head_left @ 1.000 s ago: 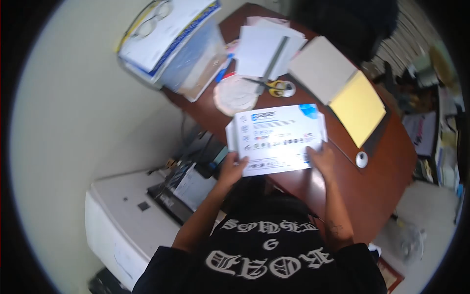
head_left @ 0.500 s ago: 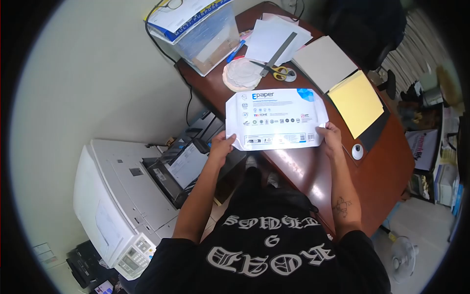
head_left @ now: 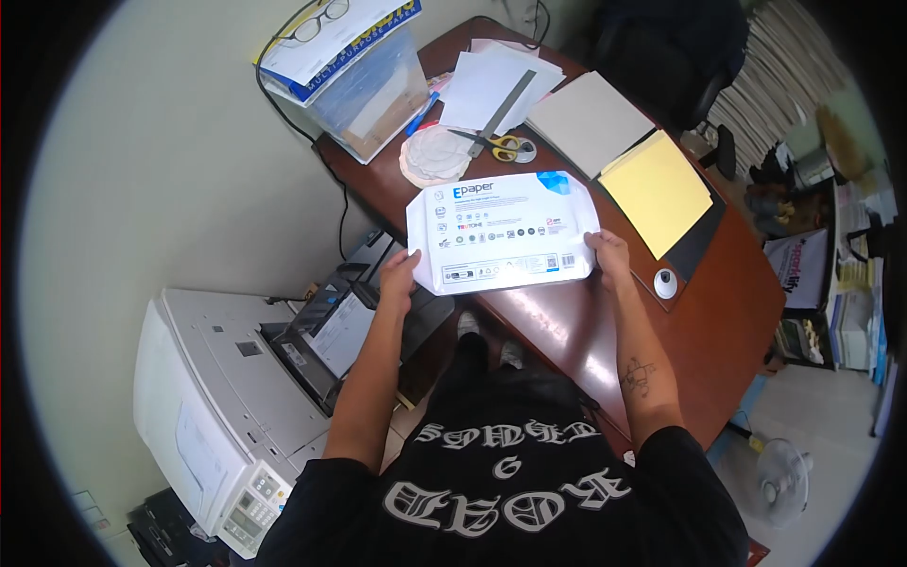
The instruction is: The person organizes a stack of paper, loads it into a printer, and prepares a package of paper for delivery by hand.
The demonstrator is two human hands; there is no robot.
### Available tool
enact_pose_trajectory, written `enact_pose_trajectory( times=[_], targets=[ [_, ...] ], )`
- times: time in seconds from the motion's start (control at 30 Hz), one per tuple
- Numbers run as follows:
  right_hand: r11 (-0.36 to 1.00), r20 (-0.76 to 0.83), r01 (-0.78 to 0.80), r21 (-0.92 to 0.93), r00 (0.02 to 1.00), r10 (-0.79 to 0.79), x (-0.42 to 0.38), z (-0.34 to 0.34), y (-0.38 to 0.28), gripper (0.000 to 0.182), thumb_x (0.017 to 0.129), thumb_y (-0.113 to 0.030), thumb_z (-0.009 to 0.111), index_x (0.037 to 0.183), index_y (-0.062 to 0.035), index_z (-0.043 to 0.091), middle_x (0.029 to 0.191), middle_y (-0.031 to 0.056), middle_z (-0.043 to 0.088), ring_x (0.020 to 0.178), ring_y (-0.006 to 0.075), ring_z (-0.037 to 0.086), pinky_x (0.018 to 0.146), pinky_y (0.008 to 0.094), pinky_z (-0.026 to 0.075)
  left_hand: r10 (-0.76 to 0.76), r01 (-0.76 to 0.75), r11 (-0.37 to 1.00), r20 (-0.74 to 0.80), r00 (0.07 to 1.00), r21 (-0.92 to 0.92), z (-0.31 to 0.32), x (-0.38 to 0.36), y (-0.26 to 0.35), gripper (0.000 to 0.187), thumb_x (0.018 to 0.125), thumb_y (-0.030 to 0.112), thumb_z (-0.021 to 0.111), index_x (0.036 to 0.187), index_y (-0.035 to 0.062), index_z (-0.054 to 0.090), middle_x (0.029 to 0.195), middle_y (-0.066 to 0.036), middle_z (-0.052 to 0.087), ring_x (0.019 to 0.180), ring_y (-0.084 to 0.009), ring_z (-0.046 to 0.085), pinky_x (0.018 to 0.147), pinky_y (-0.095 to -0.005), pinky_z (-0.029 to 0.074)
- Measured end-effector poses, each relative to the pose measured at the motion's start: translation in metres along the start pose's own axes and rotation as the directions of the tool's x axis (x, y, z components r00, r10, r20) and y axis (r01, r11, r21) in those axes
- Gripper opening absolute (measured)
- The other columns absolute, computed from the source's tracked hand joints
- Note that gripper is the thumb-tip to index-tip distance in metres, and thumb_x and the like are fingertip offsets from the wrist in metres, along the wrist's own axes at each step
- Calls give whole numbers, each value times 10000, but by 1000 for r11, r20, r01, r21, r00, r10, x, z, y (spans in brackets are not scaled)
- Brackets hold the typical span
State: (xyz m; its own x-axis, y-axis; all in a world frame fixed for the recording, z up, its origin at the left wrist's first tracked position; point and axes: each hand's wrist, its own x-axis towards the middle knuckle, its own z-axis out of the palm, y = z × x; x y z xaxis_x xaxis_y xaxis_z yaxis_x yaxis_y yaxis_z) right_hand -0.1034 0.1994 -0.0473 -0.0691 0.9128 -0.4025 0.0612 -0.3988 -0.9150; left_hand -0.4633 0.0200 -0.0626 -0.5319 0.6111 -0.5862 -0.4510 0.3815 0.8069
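Observation:
A white paper wrapper (head_left: 501, 231) printed "Epaper", with blue corner art and folded-in corners, is held level over the near edge of the brown desk. My left hand (head_left: 399, 282) grips its left edge, thumb on top. On the right edge, my right hand (head_left: 607, 255) pinches it the same way. Past the wrapper lie a round pale stack (head_left: 435, 156), yellow-handled scissors (head_left: 505, 147) and a metal ruler (head_left: 503, 113).
The desk (head_left: 723, 293) also bears white sheets (head_left: 472, 90), a grey board (head_left: 590, 123), yellow paper (head_left: 657, 194) and a clear bin (head_left: 368, 104). A large copier (head_left: 227, 378) stands at the left, a fan (head_left: 782, 480) at the lower right.
The view has shifted, so the desk and wrapper appear further left. Both hands still hold the wrapper, whose right end now looks slightly lower in tilt.

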Motion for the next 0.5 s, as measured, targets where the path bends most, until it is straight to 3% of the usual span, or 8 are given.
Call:
enact_pose_trajectory(
  times=[0.07, 0.13, 0.2, 0.23, 0.33, 0.4, 0.5],
  targets=[
    [986, -73, 132, -99, 988, -139, 0, 13, 2, 199, 825, -128, 723, 961, 17, 709, 756, 35, 662, 626, 133, 608, 585, 257, 478, 117, -117, 993, -29, 993, 14, 1, 12, -7, 285, 869, 132, 697, 1102, -28, 662, 916, -72, 700, 716, -133, 649, 613, -240, 479],
    [837, -127, 340, -429, 895, -428, 23, 7, 20, 279, 751, -222, 790, 900, 6, 728, 719, 103, 677, 634, 174, 637, 620, 312, 501, 243, -238, 968, -62, 968, 79, -1, 26, -8, 265, 847, 151, 725, 1034, -33, 691, 888, -69, 700, 709, -140, 642, 638, -253, 487],
    [776, -171, 186, -603, 920, -354, -2, 18, -26, 251, 737, -239, 784, 821, -11, 720, 674, 127, 665, 640, 198, 648, 638, 343, 512, 372, -352, 916, -77, 925, 191, -2, 37, -2, 248, 805, 161, 761, 960, -28, 721, 839, -68, 700, 688, -151, 628, 654, -272, 491],
    [725, -146, 190, -662, 916, -373, 0, 19, -32, 232, 744, -233, 773, 795, -15, 710, 661, 125, 660, 628, 198, 646, 633, 344, 513, 486, -439, 803, -19, 873, 403, -5, 36, 6, 256, 767, 163, 778, 933, -23, 722, 800, -90, 702, 677, -154, 637, 636, -284, 495],
    [567, -58, 207, -798, 909, -413, 3, 21, -49, 205, 765, -213, 741, 723, -23, 678, 628, 118, 647, 585, 197, 634, 602, 346, 514, 531, -389, 532, 62, 845, 752, 6, 11, 44, 230, 722, 155, 791, 869, -4, 714, 762, -108, 692, 674, -181, 654, 636, -301, 504],
    [472, 8, 227, -852, 908, -420, 0, 22, -62, 214, 781, -200, 722, 679, -25, 652, 615, 110, 640, 548, 194, 621, 561, 344, 507, 563, -407, 504, 67, 824, 762, 5, 13, 48, 201, 735, 130, 784, 839, -22, 702, 734, -96, 689, 653, -153, 648, 627, -277, 508],
    [809, -26, -66, -584, 998, 63, 16, 19, -74, 217, 797, -198, 705, 688, -24, 635, 603, 92, 621, 510, 181, 598, 483, 314, 473, 517, -418, 585, 78, 853, 696, 4, 21, 43, 161, 742, 105, 780, 779, -14, 678, 697, -68, 673, 635, -126, 632, 613, -265, 505]
  ],
)
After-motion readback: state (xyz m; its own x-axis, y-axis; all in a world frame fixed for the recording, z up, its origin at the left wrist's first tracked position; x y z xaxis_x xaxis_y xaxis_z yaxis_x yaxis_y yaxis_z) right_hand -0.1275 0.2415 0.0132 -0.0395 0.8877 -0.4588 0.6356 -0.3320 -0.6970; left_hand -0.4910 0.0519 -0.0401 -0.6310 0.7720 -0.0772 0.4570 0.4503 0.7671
